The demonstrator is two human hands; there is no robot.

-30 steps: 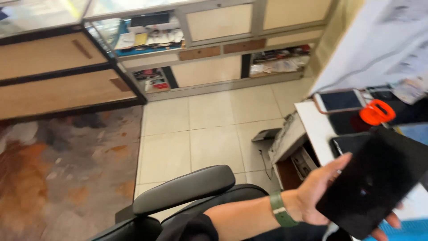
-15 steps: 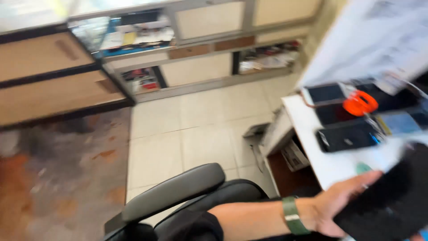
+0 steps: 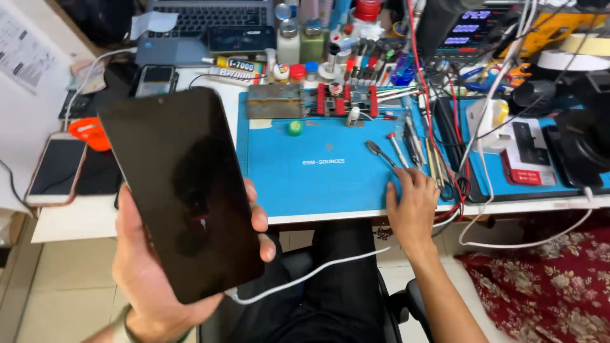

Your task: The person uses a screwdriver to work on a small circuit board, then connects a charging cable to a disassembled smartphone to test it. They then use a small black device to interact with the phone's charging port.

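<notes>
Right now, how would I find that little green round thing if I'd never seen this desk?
Look for the big blue work mat on the white desk. Near the mat's top left, just below the grey metal block, sits the small green round cap. It is the only green, button-shaped thing on the mat; the tools by the right hand are long, thin and metal.

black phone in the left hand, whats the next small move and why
Probably close the right hand on one of the thin metal tools lying just past its fingertips on the blue work mat. The left hand already holds the dark-screened black smartphone up, with a white cable at its bottom edge, while the right hand holds nothing.
</notes>
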